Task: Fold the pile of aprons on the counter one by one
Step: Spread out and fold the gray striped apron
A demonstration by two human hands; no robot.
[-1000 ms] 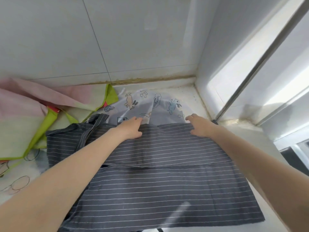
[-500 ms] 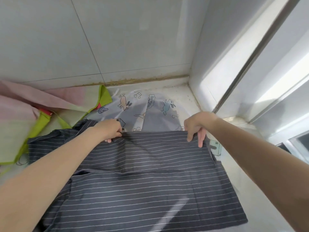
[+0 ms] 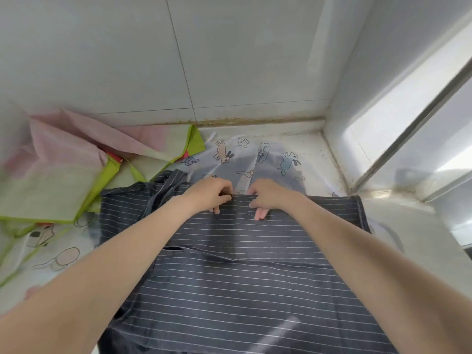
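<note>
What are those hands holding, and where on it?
Both the left hand and right hand pinch the far edge of the grey striped apron, near its middle.

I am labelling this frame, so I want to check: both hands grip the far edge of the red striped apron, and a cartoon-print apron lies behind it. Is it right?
Not quite: the striped apron is dark grey with thin white lines, not red. The head view shows this. The rest holds: the left hand and right hand grip its far edge, and the cartoon-print apron lies behind it.
</note>
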